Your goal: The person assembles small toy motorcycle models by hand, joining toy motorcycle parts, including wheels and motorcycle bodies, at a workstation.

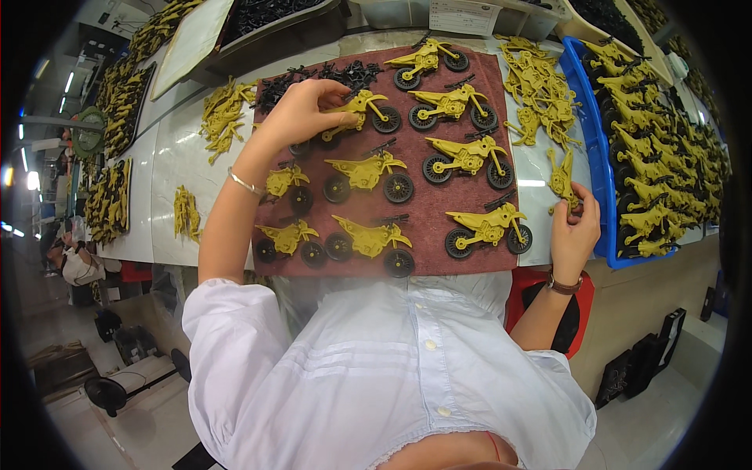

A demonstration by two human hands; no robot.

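My left hand [309, 110] reaches over the upper left of a reddish-brown cloth [427, 262]. Its thumb and fingers close around the rear of a yellow toy motorcycle [363, 106] with black wheels, partly hidden by the hand. Off the cloth's right edge, my right hand [576, 225] pinches the lower end of a yellow motorcycle body [561, 175], on which no wheels show. Several yellow toy motorcycles with black wheels and handlebars lie in rows on the cloth, among them one at the right [468, 159] and one at the lower middle [370, 236].
Black handlebar parts [352, 76] are heaped at the cloth's far left. Loose yellow bodies lie in piles to the left [225, 117] and right [540, 86]. A blue tray [601, 188] at the right holds many motorcycles. Bins [286, 39] of black parts line the back.
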